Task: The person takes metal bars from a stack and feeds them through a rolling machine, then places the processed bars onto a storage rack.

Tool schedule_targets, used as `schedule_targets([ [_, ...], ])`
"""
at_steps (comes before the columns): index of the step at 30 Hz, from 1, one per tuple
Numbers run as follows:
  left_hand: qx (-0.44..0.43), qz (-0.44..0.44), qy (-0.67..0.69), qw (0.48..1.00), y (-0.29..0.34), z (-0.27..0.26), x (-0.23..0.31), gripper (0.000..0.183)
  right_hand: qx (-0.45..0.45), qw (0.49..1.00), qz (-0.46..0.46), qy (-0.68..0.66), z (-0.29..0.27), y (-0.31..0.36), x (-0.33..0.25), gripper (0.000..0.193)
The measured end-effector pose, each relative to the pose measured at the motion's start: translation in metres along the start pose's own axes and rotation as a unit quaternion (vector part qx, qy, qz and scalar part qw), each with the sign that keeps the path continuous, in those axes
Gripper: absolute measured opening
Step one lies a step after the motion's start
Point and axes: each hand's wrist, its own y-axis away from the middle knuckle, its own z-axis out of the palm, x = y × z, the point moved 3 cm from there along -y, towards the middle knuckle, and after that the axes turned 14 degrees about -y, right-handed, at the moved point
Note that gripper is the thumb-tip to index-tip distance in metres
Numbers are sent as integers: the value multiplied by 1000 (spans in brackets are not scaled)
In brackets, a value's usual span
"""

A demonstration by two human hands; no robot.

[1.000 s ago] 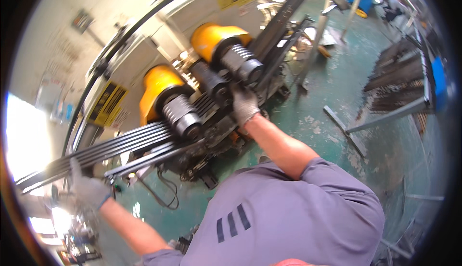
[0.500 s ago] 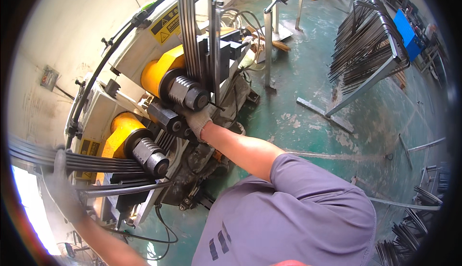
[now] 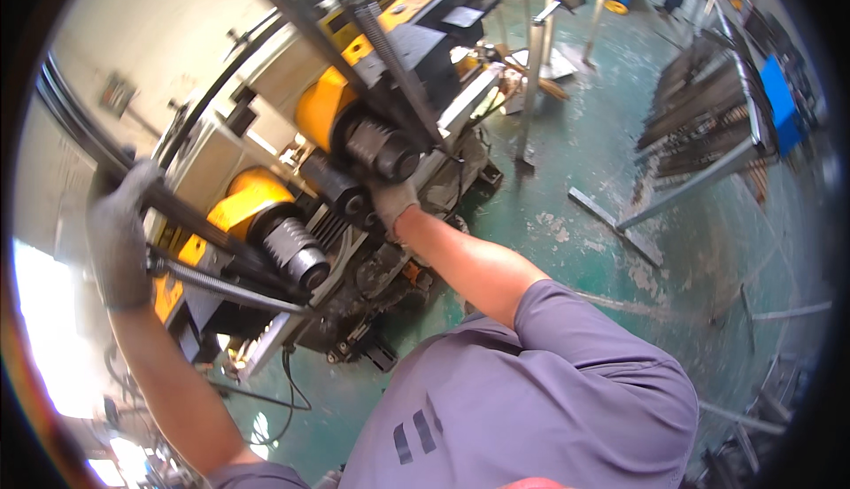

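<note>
A bundle of long dark metal bars (image 3: 78, 117) slants from the upper left down to the machine's lower ridged roller (image 3: 295, 248). My left hand (image 3: 124, 241), in a grey glove, is closed round these bars, its fingers partly hidden and blurred. Close below the hand, a spring-wrapped rod (image 3: 226, 284) runs toward the same roller. More dark bars (image 3: 297, 15) lean past the upper ridged roller (image 3: 382, 148). My right hand (image 3: 392, 203), in a pale glove, reaches in beside the dark cylindrical block (image 3: 336, 190) between the rollers; its fingers are hidden there.
Yellow brackets (image 3: 252, 199) hold the rollers on the bending machine. A black cable (image 3: 297, 378) hangs at its lower side. On the right, a metal rack (image 3: 691, 186) carries many bent bars above the green floor (image 3: 567, 161). A blue cabinet (image 3: 781, 104) stands behind it.
The left-hand bars have swung upward from nearly level to a steep slant, my left hand rising with them. The upper bars now lean left. The whole view has shifted; my right hand stays by the block.
</note>
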Motion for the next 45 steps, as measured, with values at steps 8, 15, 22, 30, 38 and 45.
schedule_targets([
  [8,77,141,-109,981,-15,-15,15,33,-12,980,-129,153,-18,-21,26,45],
  [15,102,170,-202,959,-43,-16,-7,39,10,990,-112,83,-8,-16,18,42],
  [22,107,29,-144,983,-33,-2,20,38,21,999,-45,4,-24,-29,25,33],
  [30,46,88,-49,994,32,-29,64,30,-1,999,12,-42,-8,-20,26,43],
  [38,143,5,-146,979,-12,-11,25,40,-8,991,-126,49,-6,-18,19,39],
  [45,83,5,-2,997,1,-2,-13,22,-3,998,24,-63,-28,-21,35,37],
])
